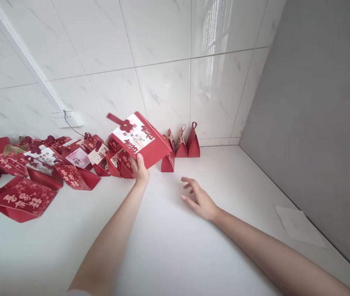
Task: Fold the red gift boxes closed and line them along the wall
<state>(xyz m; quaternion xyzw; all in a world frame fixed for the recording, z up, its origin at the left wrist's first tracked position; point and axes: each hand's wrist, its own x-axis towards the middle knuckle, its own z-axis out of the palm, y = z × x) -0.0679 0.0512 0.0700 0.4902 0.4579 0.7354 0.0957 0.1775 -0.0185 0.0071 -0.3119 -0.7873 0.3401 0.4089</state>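
Note:
My left hand [140,169] is closed round the lower edge of a red gift box [154,153]. The box is tilted above the table, showing a white printed panel, a red flower and a strap sticking out at its upper left. Over the white table my right hand [202,201] has its fingers apart and holds nothing. Beyond it, against the wall, stand several upright red gift boxes [193,147], some with ribbon loops on top. One stands nearer, a patterned box [168,163], partly hidden behind the held one.
A crowded heap of red and white gift boxes [73,176] lies along the left, one large box [20,199] in front. Behind are a tiled wall [162,90] and a socket [66,119] with a cable. A grey panel [316,123] bounds the right, near a whitish sheet [300,226].

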